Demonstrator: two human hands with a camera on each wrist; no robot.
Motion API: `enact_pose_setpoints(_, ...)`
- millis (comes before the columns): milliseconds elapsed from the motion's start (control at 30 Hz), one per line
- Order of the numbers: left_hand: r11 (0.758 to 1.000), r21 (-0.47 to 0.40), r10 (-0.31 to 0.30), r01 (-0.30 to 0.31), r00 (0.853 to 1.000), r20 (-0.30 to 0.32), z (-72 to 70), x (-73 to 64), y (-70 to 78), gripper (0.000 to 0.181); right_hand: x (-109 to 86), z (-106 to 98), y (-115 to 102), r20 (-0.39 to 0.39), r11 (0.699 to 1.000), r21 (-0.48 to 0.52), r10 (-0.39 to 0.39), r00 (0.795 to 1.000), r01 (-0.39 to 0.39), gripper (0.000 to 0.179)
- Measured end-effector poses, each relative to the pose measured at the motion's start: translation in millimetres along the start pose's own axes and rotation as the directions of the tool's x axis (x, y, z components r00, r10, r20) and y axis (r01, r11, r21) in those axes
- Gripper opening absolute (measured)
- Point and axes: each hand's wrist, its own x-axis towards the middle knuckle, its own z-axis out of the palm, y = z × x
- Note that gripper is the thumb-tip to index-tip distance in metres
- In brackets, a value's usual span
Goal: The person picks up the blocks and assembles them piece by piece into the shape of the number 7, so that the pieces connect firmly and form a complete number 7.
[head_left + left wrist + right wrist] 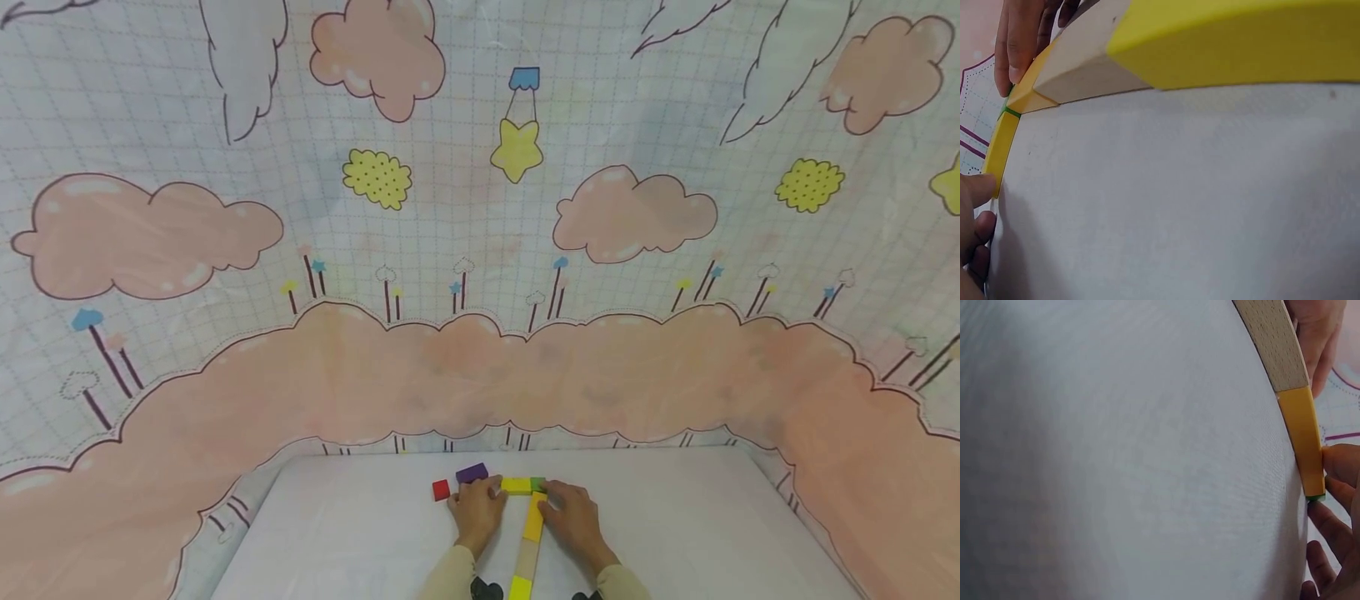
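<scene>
My left hand (478, 510) touches the left end of a yellow block (516, 486); its thumb (979, 187) rests against that end. A small green block (538, 483) adjoins the yellow one on the right. My right hand (576, 518) has its fingers at the green block and its thumb (1341, 464) against the side of an orange-yellow block (534, 518). From there a plain wooden block (527, 558) and another yellow block (520, 588) continue the line toward me. Neither hand appears to grip a block.
A purple block (472, 473) lies just beyond the left hand, and a red block (441, 490) sits to its left. Everything lies on a white tabletop (360, 525). Behind it hangs a cloud-printed cloth (570, 375).
</scene>
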Motion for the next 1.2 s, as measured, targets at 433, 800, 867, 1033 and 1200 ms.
enact_pose_setpoints(433,1.0,0.008,-0.017,0.017,1.0,-0.003,-0.1,0.4,-1.1,0.022,-1.9,-0.5,-2.4,-0.002,1.0,0.017,0.015,1.0,-0.015,0.034)
enact_pose_setpoints(800,1.0,-0.002,0.004,-0.004,1.0,-0.006,0.3,0.3,-2.4,0.023,-0.7,0.0,-2.1,-0.024,1.0,0.005,-0.001,1.0,0.001,0.035)
enact_pose_setpoints(867,1.0,-0.006,0.007,-0.007,1.0,-0.01,0.4,0.4,-2.6,0.023,-0.2,1.1,-1.0,-0.029,1.0,0.004,0.001,1.0,-0.001,0.035)
enact_pose_setpoints(1033,1.0,0.0,0.002,-0.002,1.0,-0.009,0.2,0.8,-2.6,0.026,-0.2,2.6,0.3,-0.032,1.0,0.008,0.003,0.999,-0.003,0.034)
enact_pose_setpoints(1200,1.0,0.006,-0.002,0.002,1.0,0.011,-1.3,1.5,-2.0,0.037,-0.8,1.9,-1.0,-0.026,1.0,0.012,0.009,1.0,-0.009,0.034)
